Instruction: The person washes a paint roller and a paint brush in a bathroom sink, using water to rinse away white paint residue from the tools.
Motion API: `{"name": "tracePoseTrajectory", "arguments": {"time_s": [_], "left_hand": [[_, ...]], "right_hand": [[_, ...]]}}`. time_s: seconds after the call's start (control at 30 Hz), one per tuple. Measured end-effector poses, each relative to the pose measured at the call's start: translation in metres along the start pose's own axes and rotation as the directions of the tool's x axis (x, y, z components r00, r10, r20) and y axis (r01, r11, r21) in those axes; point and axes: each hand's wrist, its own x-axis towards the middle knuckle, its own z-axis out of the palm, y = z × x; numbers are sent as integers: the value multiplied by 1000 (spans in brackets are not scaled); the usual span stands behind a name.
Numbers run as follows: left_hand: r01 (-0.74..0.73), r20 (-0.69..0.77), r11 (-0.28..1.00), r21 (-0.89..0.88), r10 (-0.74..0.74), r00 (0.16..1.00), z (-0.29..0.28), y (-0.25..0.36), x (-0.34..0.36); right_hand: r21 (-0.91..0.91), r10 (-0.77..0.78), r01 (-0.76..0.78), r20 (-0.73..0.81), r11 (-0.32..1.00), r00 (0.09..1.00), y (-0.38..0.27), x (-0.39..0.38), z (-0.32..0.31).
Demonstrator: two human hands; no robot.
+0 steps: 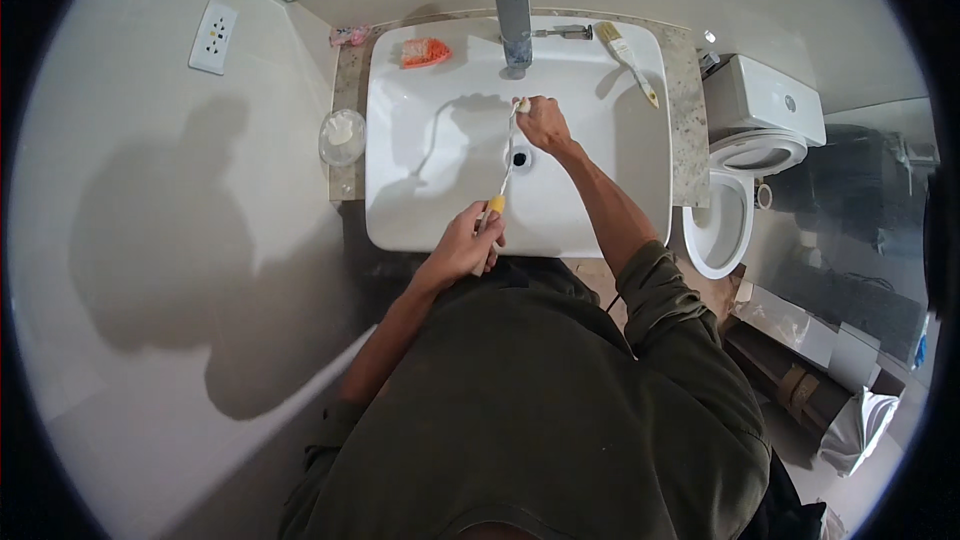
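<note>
Over the white sink (pixel 610 200), both my hands are on one long, thin tool with a twisted white shaft (pixel 507 172) and a yellow-collared handle (pixel 496 204). My left hand (pixel 468 243) is closed around its handle at the sink's front edge. Below the faucet (pixel 514 20), my right hand (pixel 545 125) has its fingers closed round the white far end, which mostly hides in the grip. The shaft runs between the hands, passing above the dark drain (pixel 520 158). What the far end is made of cannot be made out.
An orange scrub brush (pixel 425 52) lies at the sink's back left, and a paintbrush (pixel 628 65) at its back right. A round clear tub (pixel 342 137) with white contents and a pink crumpled item (pixel 349 36) sit on the left counter. A toilet (pixel 735 210) stands right.
</note>
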Motion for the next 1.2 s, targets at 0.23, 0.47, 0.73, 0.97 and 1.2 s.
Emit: {"name": "tracePoseTrajectory", "arguments": {"time_s": [0.23, 0.47, 0.73, 0.97, 1.2], "left_hand": [[-29, -179, 990, 134, 53, 983, 14, -31, 21], [-39, -220, 930, 367, 127, 967, -12, -30, 7], [18, -342, 951, 310, 94, 935, -25, -44, -3], [-31, -261, 902, 431, 157, 952, -40, -35, -13], [3, -249, 899, 439, 119, 961, -61, -38, -29]], "right_hand": [[351, -257, 272, -91, 896, 962, 4, -67, 23], [315, -224, 159, 184, 936, 957, -38, -55, 5], [343, -348, 236, 315, 909, 883, -38, -40, 50], [395, -450, 299, 377, 869, 810, -32, -49, 70], [461, -453, 302, 260, 834, 853, -39, -56, 87]]}}
